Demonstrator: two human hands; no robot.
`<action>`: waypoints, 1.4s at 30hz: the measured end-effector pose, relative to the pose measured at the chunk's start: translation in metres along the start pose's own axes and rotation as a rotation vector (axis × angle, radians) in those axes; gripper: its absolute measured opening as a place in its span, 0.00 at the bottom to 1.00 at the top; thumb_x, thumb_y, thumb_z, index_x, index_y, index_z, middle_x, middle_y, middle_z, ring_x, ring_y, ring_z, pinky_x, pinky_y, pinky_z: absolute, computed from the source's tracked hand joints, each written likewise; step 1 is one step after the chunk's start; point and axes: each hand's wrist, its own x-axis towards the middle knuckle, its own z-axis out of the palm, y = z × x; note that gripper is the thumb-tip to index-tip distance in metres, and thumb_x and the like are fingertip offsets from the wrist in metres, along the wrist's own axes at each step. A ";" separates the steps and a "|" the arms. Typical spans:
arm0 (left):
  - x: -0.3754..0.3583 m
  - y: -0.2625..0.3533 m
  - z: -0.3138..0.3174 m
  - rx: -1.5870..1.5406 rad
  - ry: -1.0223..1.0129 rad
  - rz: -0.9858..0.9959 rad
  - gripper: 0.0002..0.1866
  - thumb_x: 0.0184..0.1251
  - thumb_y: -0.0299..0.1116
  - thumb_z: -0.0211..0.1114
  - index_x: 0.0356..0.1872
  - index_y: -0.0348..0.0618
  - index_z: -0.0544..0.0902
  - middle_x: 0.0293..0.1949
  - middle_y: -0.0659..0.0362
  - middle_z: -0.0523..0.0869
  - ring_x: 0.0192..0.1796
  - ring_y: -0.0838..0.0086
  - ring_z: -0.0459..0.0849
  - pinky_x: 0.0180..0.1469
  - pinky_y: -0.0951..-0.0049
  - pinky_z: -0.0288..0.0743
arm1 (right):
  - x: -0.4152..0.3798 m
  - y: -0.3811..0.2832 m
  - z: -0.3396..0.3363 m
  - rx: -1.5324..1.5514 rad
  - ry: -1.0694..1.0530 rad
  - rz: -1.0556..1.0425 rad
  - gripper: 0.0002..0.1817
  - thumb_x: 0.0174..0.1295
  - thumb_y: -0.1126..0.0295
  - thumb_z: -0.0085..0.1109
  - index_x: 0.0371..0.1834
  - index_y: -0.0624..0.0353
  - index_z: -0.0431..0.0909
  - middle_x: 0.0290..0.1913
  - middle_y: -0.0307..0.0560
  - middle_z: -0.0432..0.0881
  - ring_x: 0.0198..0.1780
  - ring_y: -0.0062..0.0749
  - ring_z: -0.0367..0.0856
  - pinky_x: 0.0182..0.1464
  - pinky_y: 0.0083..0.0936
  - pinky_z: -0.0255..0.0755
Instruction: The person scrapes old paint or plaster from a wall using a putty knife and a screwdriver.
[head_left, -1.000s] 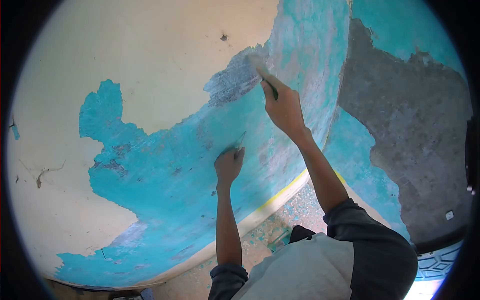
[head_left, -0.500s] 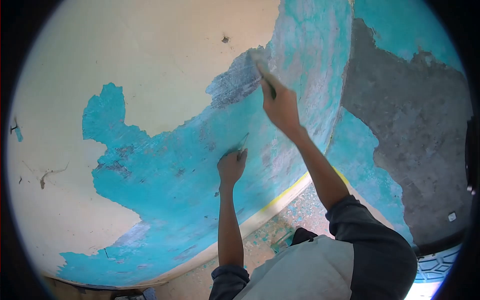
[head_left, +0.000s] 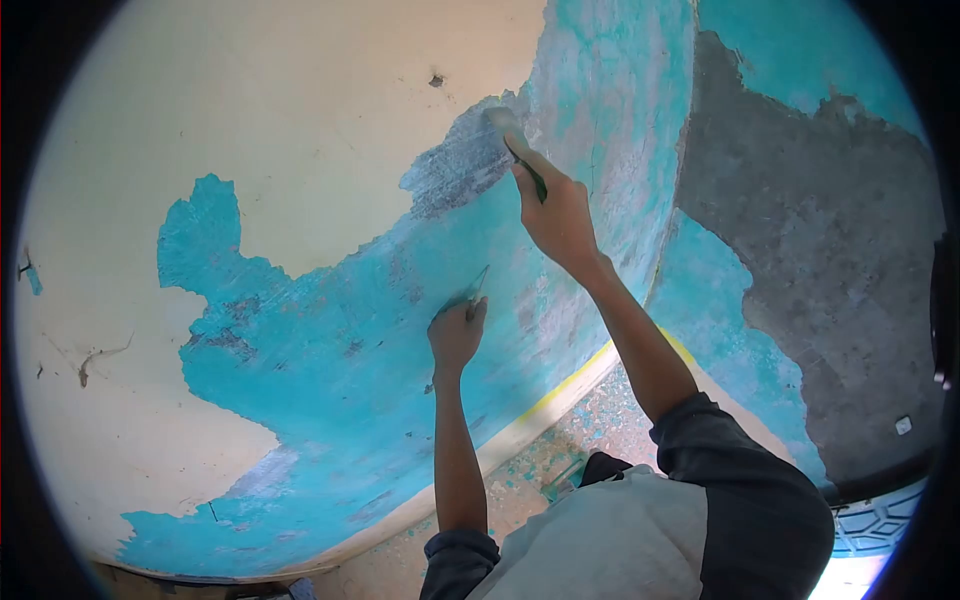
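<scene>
Turquoise wall (head_left: 330, 370): carries the bared patch (head_left: 445, 170), a greyish, streaky, ragged-edged area bordering cream paint (head_left: 330, 110).
Scraper (head_left: 504, 126): over the bared patch's right end; its blade points up and left, its long axis slanting from lower right to upper left.
Scraper's look: pale grey, broad-ended blade, slightly blurred; dark green handle, mostly covered by the grip.
Right hand (head_left: 562, 215): just right of and below the bared patch, fingers closed around the scraper's handle.
Thin tool (head_left: 480, 285): below the bared patch, narrow and pointed, aimed up and slightly right; its full shape is hidden.
Left hand (head_left: 456, 334): below the bared patch, fingers folded around the thin tool.
Floor (head_left: 600, 412): far below the bared patch, strewn with bluish flakes.
</scene>
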 end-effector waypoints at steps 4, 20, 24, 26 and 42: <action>-0.001 0.000 -0.001 0.008 -0.018 -0.006 0.26 0.74 0.51 0.65 0.21 0.41 0.81 0.21 0.47 0.82 0.26 0.47 0.82 0.32 0.50 0.73 | 0.024 -0.009 -0.009 -0.003 0.051 -0.013 0.20 0.77 0.71 0.57 0.71 0.51 0.80 0.43 0.60 0.90 0.32 0.23 0.83 0.42 0.27 0.77; 0.000 0.002 -0.003 -0.013 -0.004 0.000 0.26 0.74 0.51 0.65 0.21 0.41 0.80 0.18 0.48 0.80 0.24 0.48 0.82 0.30 0.51 0.73 | -0.022 0.012 0.006 0.078 0.050 -0.008 0.22 0.74 0.75 0.58 0.70 0.56 0.79 0.42 0.67 0.88 0.30 0.51 0.88 0.33 0.37 0.76; -0.001 0.004 -0.005 0.003 -0.008 0.005 0.26 0.75 0.50 0.65 0.21 0.41 0.80 0.18 0.49 0.79 0.24 0.49 0.81 0.30 0.52 0.73 | -0.010 0.021 0.007 -0.011 0.131 -0.131 0.22 0.71 0.77 0.60 0.68 0.57 0.81 0.34 0.62 0.86 0.27 0.51 0.85 0.33 0.39 0.74; -0.002 0.003 -0.004 0.001 -0.004 0.007 0.26 0.75 0.50 0.65 0.21 0.41 0.80 0.18 0.49 0.79 0.24 0.49 0.81 0.30 0.52 0.72 | -0.001 0.004 -0.007 -0.062 0.060 -0.026 0.21 0.72 0.77 0.59 0.68 0.57 0.81 0.39 0.61 0.88 0.31 0.46 0.87 0.36 0.34 0.77; 0.000 0.002 -0.003 -0.049 0.020 -0.007 0.28 0.76 0.51 0.66 0.20 0.39 0.79 0.15 0.53 0.74 0.18 0.57 0.75 0.27 0.57 0.67 | 0.005 0.009 0.001 -0.072 0.118 -0.085 0.21 0.71 0.80 0.59 0.66 0.59 0.82 0.27 0.61 0.82 0.24 0.47 0.81 0.31 0.36 0.73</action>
